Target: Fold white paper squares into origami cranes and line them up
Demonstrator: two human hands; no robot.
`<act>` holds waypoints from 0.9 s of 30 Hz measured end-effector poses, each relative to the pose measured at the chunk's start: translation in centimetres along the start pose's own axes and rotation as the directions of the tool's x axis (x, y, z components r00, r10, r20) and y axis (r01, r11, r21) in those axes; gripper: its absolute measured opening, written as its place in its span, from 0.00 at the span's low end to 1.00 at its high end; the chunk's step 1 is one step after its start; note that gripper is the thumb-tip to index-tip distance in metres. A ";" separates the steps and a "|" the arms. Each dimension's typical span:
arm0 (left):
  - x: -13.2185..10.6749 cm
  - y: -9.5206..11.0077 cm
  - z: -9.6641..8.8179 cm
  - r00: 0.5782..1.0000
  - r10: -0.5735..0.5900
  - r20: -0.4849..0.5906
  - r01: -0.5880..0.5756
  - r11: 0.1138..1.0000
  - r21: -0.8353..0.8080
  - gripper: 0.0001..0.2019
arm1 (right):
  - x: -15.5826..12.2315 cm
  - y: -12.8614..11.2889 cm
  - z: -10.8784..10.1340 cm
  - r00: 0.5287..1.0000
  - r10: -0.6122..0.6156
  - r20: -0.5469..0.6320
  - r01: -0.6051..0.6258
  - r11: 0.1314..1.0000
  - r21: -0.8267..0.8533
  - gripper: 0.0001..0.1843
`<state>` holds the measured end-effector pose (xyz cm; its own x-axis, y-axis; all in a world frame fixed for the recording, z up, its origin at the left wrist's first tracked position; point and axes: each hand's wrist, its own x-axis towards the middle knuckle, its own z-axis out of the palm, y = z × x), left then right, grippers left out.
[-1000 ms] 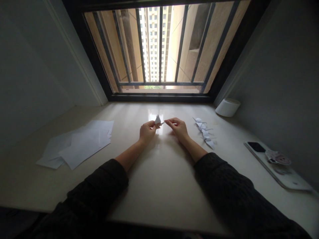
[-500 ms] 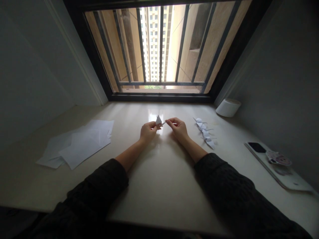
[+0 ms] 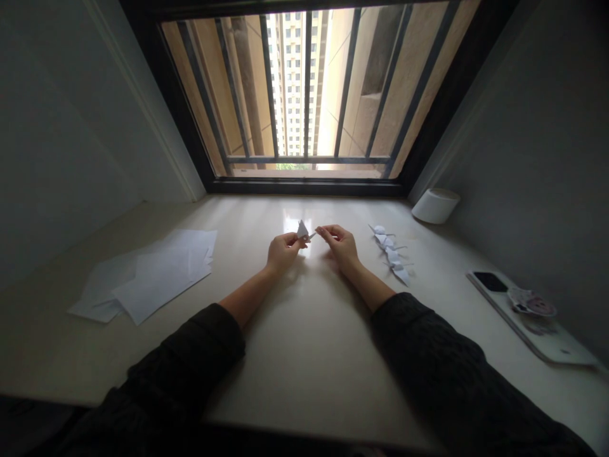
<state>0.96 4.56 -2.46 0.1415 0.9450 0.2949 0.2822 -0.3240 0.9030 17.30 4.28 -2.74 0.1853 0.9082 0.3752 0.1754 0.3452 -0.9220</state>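
Note:
My left hand (image 3: 283, 250) is closed on a small white origami paper crane (image 3: 302, 230), pinched low between thumb and fingers. A triangular flap of it points up, and a thin pointed end sticks out to the right. At that thin tip, my right hand (image 3: 339, 244) has thumb and forefinger pinched together. Both hands are just above the white sill, near the window. To the right of my right hand, several finished-looking paper cranes (image 3: 391, 252) lie in a slanting row.
Loose white paper sheets (image 3: 164, 273) lie overlapping on the left of the sill (image 3: 304, 355). A white roll-like object (image 3: 436, 206) rests by the right wall, and a phone (image 3: 533, 324) with a cartoon grip lies nearer. A barred window (image 3: 307, 184) is ahead.
Almost nothing differs. The fingers of my right hand have shifted slightly at the crane's thin tip; my left hand keeps its hold in the same place.

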 end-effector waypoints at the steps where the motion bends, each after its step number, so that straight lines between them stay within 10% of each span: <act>1: 0.0 0.0 0.0 1.000 -0.001 0.000 0.001 1.000 0.000 0.15 | 0.1 -0.1 -0.2 1.000 0.009 -0.001 -0.009 1.000 0.010 0.20; 27: -0.4 0.9 0.2 1.000 -0.001 -0.014 0.003 0.989 0.146 0.15 | -0.1 0.1 -0.1 0.984 -0.176 0.007 0.170 0.941 -0.292 0.13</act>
<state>1.36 3.84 -1.89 0.1282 0.9459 0.2979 0.4183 -0.3239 0.8486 17.38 4.17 -2.87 0.1444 0.8350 0.5310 0.4788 0.4107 -0.7760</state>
